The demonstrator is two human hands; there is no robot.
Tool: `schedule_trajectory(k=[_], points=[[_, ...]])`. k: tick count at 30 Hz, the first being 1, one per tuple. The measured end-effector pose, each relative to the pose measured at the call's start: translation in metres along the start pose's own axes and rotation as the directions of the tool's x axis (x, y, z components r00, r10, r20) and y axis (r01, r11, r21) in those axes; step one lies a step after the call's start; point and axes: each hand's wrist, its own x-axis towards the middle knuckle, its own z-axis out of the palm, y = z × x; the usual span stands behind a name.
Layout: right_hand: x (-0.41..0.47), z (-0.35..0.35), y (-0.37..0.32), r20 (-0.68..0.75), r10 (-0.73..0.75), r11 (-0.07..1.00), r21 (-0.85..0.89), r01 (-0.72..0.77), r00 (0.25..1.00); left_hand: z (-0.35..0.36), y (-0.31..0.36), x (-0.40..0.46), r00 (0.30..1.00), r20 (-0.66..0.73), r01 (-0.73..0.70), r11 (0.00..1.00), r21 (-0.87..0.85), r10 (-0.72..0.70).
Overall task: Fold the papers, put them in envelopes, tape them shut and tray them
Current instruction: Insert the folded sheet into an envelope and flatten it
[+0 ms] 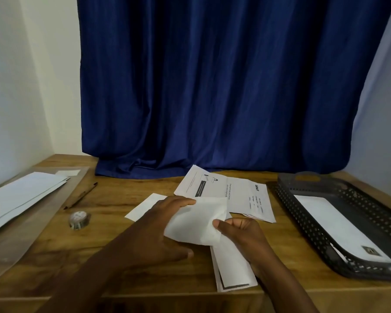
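Observation:
A white envelope [199, 220] is held low over the wooden table at centre, its left end lying on the wood. My left hand [160, 231] holds it from the left, fingers on top and thumb below. My right hand [239, 233] pinches its open flap end, thumb on the paper. A folded paper [233, 269] sticks out from under the envelope toward me. Printed sheets [235, 195] lie unfolded just behind. A roll of tape [79, 220] lies to the left. The dark perforated tray [307, 224] at right holds one sealed envelope [339, 227].
A stack of blank envelopes [20, 197] rests on a clear plastic sleeve at far left, with a pencil [80, 196] beside it. A blue curtain [212, 86] hangs behind the table and drapes onto its back edge. Walls close in left and right.

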Motion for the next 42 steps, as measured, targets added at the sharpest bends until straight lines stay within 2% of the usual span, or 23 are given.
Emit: schedule_trajectory(k=[4,8,12,19,23,29,32,37,42], points=[[-0.001,0.002,0.000,0.005,-0.027,0.999,-0.024,0.027,1.000,0.008,-0.003,0.037,0.968,0.223,-0.159,0.970,0.182,0.117],[-0.003,0.001,0.000,0.008,-0.050,0.998,-0.023,0.050,0.999,0.015,-0.001,0.067,0.939,0.304,-0.229,0.953,0.196,0.163],[-0.003,0.000,0.001,0.028,-0.086,0.996,0.013,0.086,0.996,0.030,-0.014,0.079,0.951,0.174,-0.279,0.953,0.120,0.256],[-0.003,-0.010,0.003,0.138,-0.070,0.987,0.156,0.048,0.988,0.051,-0.042,0.081,0.978,-0.022,-0.208,0.978,0.020,0.208],[-0.004,-0.009,0.004,0.158,-0.062,0.990,0.135,0.041,0.986,0.051,-0.044,0.079,0.970,-0.061,-0.230,0.968,0.098,0.236],[-0.003,-0.010,0.000,0.129,0.004,0.993,0.119,-0.020,0.992,0.042,-0.026,0.073,0.952,-0.042,-0.278,0.915,0.293,0.303],[-0.006,-0.008,-0.002,0.160,-0.001,0.994,0.106,-0.016,0.987,0.040,-0.017,0.069,0.941,-0.029,-0.305,0.880,0.365,0.338],[-0.006,-0.005,-0.002,0.125,-0.001,0.997,0.080,-0.009,0.992,0.039,-0.008,0.064,0.942,-0.025,-0.309,0.892,0.331,0.335],[-0.006,-0.002,0.000,0.104,-0.066,0.996,0.070,0.059,0.992,0.040,-0.003,0.064,0.943,0.002,-0.317,0.895,0.315,0.333]])
